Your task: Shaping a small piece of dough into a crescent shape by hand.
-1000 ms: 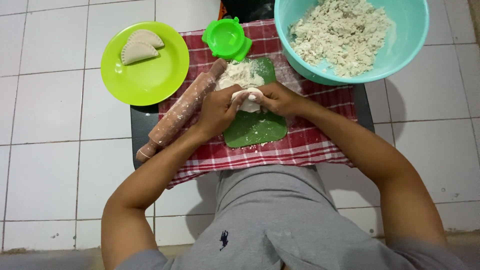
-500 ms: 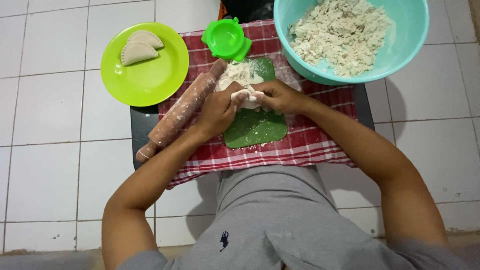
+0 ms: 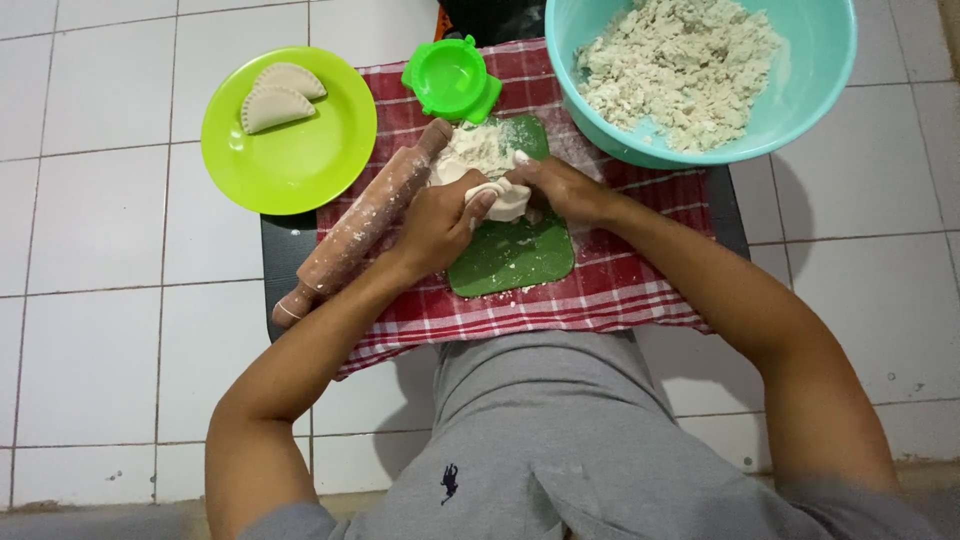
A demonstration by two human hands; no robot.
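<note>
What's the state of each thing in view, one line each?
Lump of white dough: held by both hands above the dark green mat.
Left hand: fingers closed on dough.
Right hand: fingers closed on dough.
Wooden rolling pin: lying flat, floured, untouched.
Green plastic dumpling press: closed, set aside.
Lime green round plate: holds two folded dumplings.
Teal plastic bowl: filled with crumbly white mix.
Dark green mat: flat, flour-dusted.

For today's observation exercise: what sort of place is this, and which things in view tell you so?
Probably a home cooking spot on a tiled floor: a rolling pin, a bowl of crumbly dough, and folded pastries on a green plate.
</note>
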